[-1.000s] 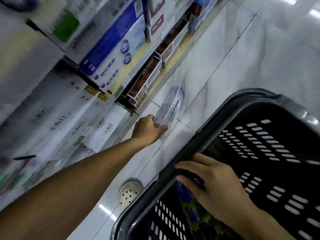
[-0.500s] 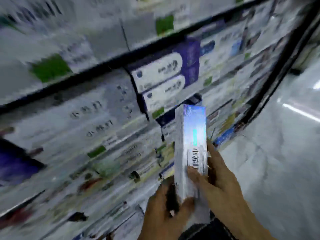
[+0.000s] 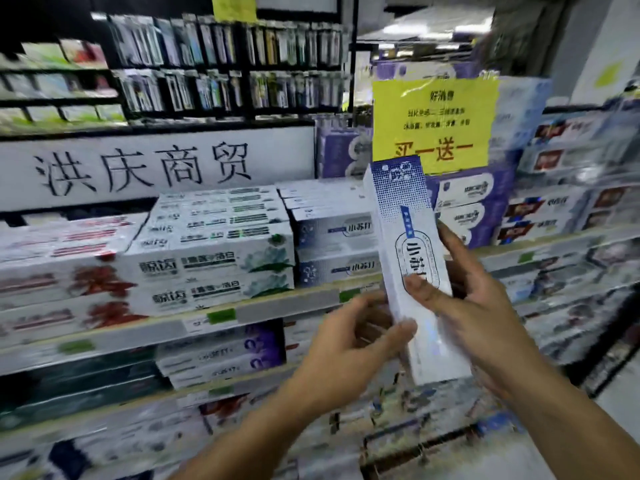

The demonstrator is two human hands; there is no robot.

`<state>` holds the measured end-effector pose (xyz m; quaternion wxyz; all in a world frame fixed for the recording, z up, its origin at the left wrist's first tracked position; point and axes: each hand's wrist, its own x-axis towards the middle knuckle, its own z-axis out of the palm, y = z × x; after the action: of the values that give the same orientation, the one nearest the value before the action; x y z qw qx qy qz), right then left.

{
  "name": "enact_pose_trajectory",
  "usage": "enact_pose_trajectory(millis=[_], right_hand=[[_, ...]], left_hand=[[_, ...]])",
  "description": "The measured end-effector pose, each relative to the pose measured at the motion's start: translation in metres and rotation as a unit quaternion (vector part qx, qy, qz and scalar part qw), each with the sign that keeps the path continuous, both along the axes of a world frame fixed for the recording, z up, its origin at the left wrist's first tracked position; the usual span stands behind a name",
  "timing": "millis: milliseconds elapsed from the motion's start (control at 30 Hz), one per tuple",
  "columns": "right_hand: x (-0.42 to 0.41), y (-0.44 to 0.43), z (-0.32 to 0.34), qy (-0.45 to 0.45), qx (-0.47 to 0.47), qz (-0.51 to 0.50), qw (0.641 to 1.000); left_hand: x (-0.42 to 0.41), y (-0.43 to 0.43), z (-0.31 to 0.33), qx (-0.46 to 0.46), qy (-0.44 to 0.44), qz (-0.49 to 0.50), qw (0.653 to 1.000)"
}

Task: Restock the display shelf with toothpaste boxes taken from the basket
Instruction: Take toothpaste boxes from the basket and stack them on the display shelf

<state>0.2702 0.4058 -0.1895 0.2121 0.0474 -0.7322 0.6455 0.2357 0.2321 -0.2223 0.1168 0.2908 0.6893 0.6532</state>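
Now both hands, the left hand (image 3: 349,341) and the right hand (image 3: 474,306), have their grip closed on one toothpaste box (image 3: 408,258) held upright before the shelf (image 3: 214,317), and it might bump the matching stack (image 3: 334,247) if pushed in standing up.

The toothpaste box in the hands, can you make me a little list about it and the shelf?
held thing: toothpaste box, white and blue, standing nearly upright
left hand: grips the box low on its left edge
right hand: holds the box from the right, thumb across its front
matching boxes: stacked lying flat on the shelf, just left of the held box
green boxes: stacked further left
yellow sign: hangs above the held box
basket: not in view
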Motion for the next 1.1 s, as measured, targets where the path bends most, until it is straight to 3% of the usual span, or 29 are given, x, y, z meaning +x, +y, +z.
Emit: enact_pose_trajectory(millis=[167,267,367,467,567,667,833,933,1100], right_hand=[[-0.017,-0.001,0.037,-0.035,0.153,-0.024,0.987],[-0.030,0.004,0.061,-0.044,0.275,-0.023,0.960],[-0.052,0.008,0.081,-0.071,0.393,-0.019,0.916],[-0.080,0.009,0.096,-0.119,0.495,-0.011,0.861],[-0.104,0.007,0.103,-0.141,0.528,0.014,0.837],[-0.125,0.006,0.102,-0.151,0.534,0.030,0.831],[-0.149,0.013,0.083,-0.149,0.564,0.024,0.812],[-0.154,0.014,0.065,-0.093,0.616,-0.006,0.782],[-0.150,0.015,0.046,-0.051,0.599,-0.074,0.795]], left_hand=[[-0.035,-0.030,0.055,0.013,0.089,0.080,0.993],[-0.060,-0.050,0.083,0.004,0.182,0.184,0.966],[-0.091,-0.067,0.106,-0.105,0.319,0.241,0.910],[-0.121,-0.071,0.122,-0.268,0.405,0.174,0.857],[-0.141,-0.064,0.124,-0.372,0.402,0.084,0.832],[-0.148,-0.055,0.116,-0.428,0.407,0.065,0.805],[-0.150,-0.041,0.100,-0.459,0.410,0.074,0.785],[-0.150,-0.038,0.092,-0.475,0.420,0.099,0.767],[-0.151,-0.040,0.081,-0.453,0.432,0.127,0.770]])
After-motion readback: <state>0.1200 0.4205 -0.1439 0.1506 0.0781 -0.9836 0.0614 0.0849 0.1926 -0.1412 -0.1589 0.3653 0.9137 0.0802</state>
